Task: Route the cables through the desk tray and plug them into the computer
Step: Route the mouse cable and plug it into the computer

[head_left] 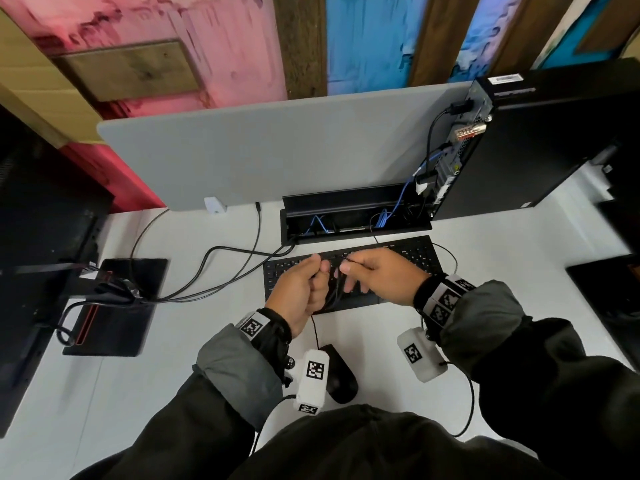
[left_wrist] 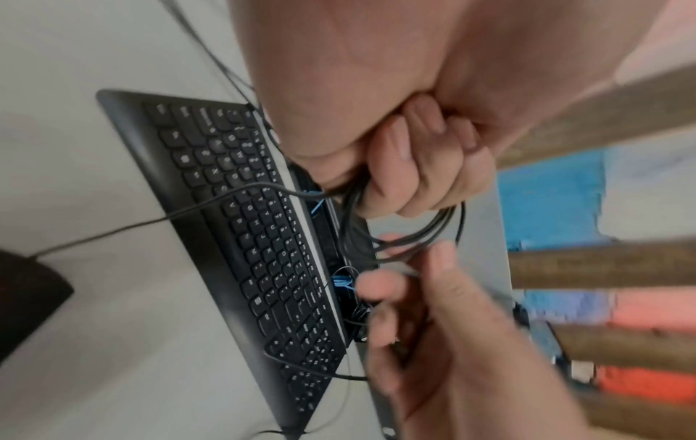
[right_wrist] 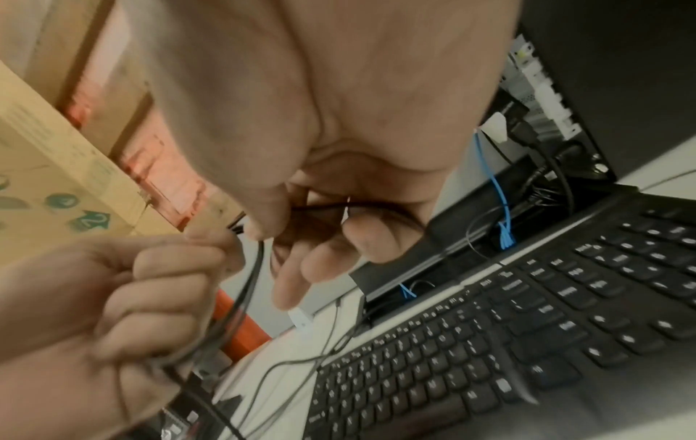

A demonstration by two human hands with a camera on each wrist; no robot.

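Above the black keyboard, my left hand grips a coiled bundle of thin black cable, fingers curled round it. My right hand pinches a strand of that black cable between thumb and forefinger, close beside the left. Behind the keyboard the black desk tray lies with its lid up, blue and black leads inside. The black computer stands at the back right, its rear ports facing the tray with several plugs in them.
A black mouse lies near the front edge, its lead running up toward my hands. A monitor on a black base stands left, its cables trailing to the tray. A grey divider panel backs the desk.
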